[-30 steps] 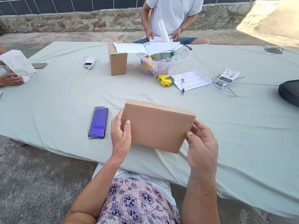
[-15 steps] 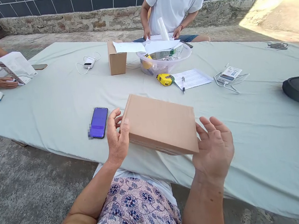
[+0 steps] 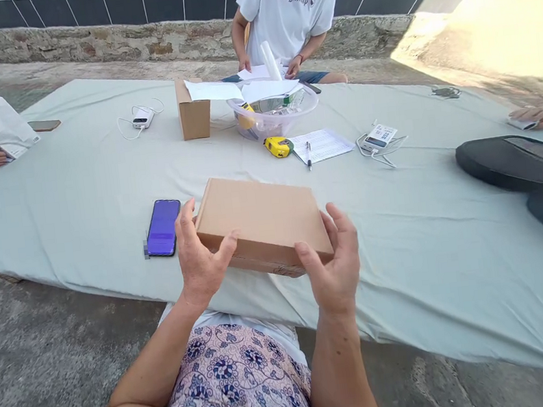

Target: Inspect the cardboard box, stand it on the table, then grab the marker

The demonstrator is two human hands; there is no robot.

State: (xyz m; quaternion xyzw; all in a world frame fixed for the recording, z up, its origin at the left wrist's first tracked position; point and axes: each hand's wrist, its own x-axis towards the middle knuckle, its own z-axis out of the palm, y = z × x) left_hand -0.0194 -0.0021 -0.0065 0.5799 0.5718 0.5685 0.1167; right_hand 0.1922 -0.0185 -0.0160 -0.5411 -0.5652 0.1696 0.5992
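Observation:
A flat brown cardboard box (image 3: 261, 221) is held level above the near edge of a pale green sheet (image 3: 79, 199). My left hand (image 3: 198, 261) grips its left end, thumb pressed on the near side. My right hand (image 3: 332, 268) grips its right near corner, fingers curled round the edge. Both hands are closed on the box. A purple phone (image 3: 164, 227) lies on the sheet just left of my left hand.
Across the sheet a person in a white shirt (image 3: 289, 12) handles papers by a clear bowl (image 3: 274, 115) and a small upright carton (image 3: 193, 111). A yellow tape measure (image 3: 277, 146), pen and form (image 3: 321, 144), white devices with cables (image 3: 379, 137) and a black object (image 3: 516, 162) lie around.
The box has tipped from tilted toward me to lying flat. My right hand, open beside it half a second ago, has closed on its right corner. The view has shifted right.

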